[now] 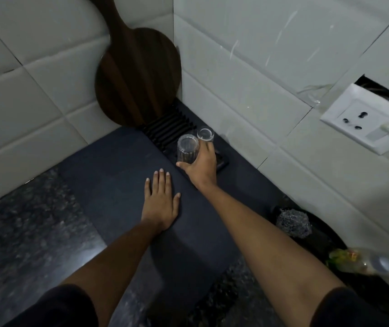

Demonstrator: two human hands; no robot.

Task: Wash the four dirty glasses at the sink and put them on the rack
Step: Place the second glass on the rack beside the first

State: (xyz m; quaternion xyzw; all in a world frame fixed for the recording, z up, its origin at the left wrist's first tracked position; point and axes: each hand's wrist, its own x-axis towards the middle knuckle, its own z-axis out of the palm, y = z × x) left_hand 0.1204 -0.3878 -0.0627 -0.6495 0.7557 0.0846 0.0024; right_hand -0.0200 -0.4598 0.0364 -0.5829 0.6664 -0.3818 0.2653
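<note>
Racking step: the right hand (pixel 200 165) grips a glass (pixel 187 148) at frame centre, over the rack (pixel 168 128), beside another glass (pixel 205 134). Left hand (pixel 161 199) lies flat, released, on the counter (pixel 108 171). Next: set down gently.

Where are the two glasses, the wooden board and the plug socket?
nearer glass (pixel 187 148): head view, its clear side wall.
farther glass (pixel 205 134): head view, its top end.
wooden board (pixel 138 76): head view, its round face.
plug socket (pixel 363 122): head view, its white faceplate.
</note>
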